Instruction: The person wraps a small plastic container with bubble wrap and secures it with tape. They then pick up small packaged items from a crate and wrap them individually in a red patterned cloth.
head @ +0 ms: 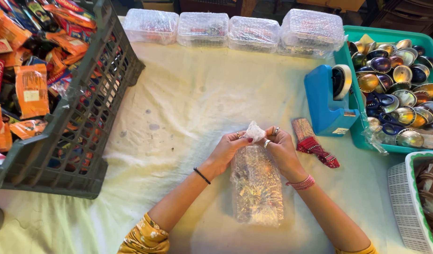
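A long parcel wrapped in clear bubble wrap (257, 188) lies on the pale tablecloth (188, 103) in front of me, its far end gathered into a twisted tuft. My left hand (229, 148) pinches that tuft from the left. From the right, my right hand (280, 146) grips the same end, fingers closed on the wrap. A black band is on my left wrist, pink bangles on my right.
A blue tape dispenser (329, 99) stands right of my hands, a red patterned pouch (312, 143) beside it. A teal tub (366, 141) holds several shiny capsules. A grey crate (92, 108) of orange packets sits left. Several wrapped parcels (202, 28) line the far edge. A white basket (406, 202) is at right.
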